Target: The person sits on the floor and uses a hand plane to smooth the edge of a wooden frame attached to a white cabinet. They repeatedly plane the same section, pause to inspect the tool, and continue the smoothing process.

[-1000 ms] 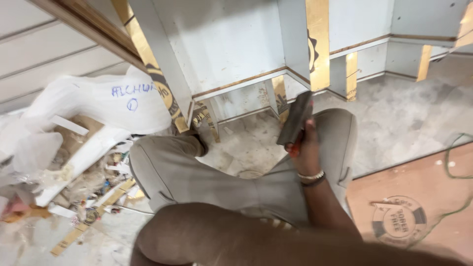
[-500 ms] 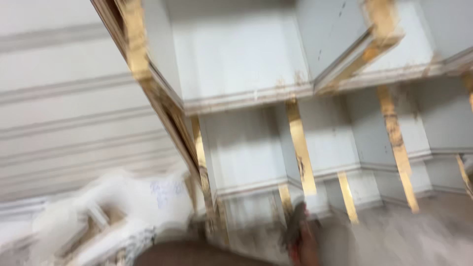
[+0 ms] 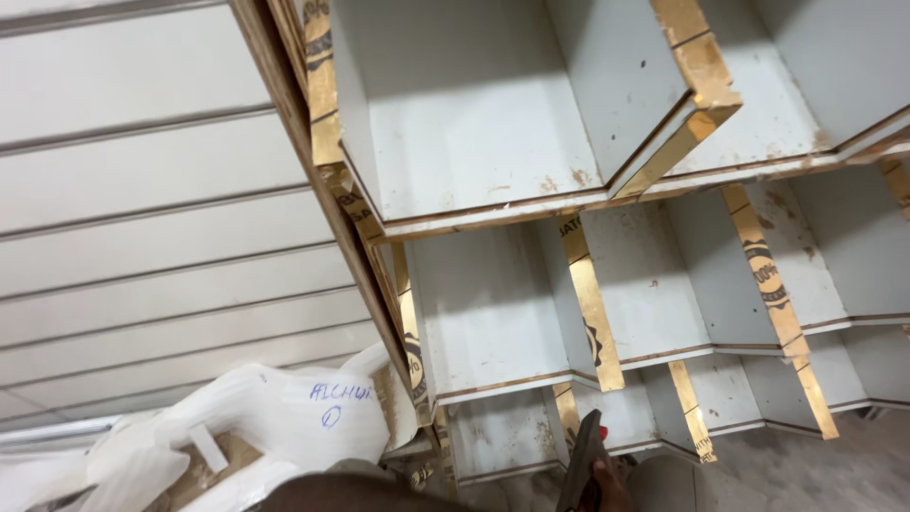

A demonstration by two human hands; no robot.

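Gripping a dark flat tool (image 3: 580, 465), fingers (image 3: 607, 479) sit below gold-edged shelves (image 3: 493, 322).

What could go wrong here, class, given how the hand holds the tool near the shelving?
1. Only the fingertips of the right hand show on the dark flat tool; it might slip.
2. The tool's tip sits close to the white shelf unit and its gold edge strip; it could scratch them.
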